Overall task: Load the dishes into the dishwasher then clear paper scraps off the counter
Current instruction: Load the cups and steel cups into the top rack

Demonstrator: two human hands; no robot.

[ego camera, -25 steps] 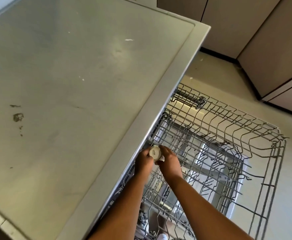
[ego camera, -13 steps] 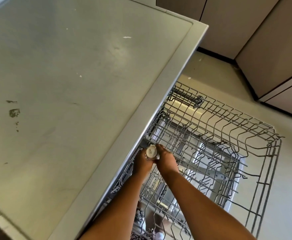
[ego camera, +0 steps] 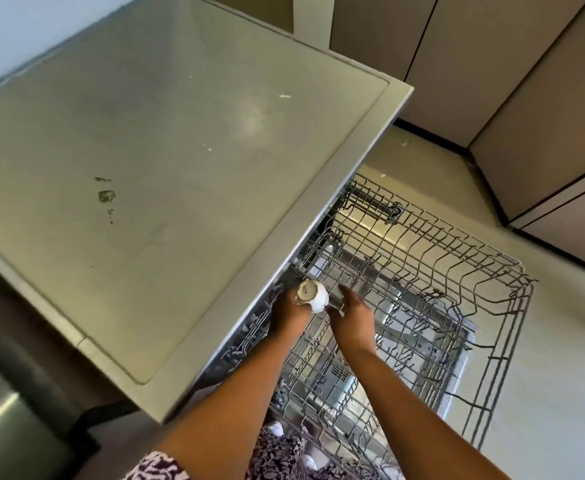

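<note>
My left hand [ego camera: 289, 311] grips a small white cup [ego camera: 312, 295], upside down with its base and a printed mark facing up, fingers wrapped round its lower side. The cup sits over the upper rack [ego camera: 422, 271] of the dishwasher, at the rack's inner edge right beside the counter [ego camera: 166, 174] front edge. My right hand [ego camera: 351, 315] is just beside the cup on its right, fingers loosely spread and pointing toward the rack wires, holding nothing; whether a fingertip touches the cup, can't tell. Rack is pulled out over the floor [ego camera: 561, 375], wire tines visible, no other dishes seen in it. Counter top shows a few tiny white paper scraps [ego camera: 284, 96] toward its far right corner and a dark stain [ego camera: 106, 196] nearer the left edge. Cabinets [ego camera: 526, 81] stand beyond the floor. Patterned clothing [ego camera: 277, 455] at the bottom of view.
</note>
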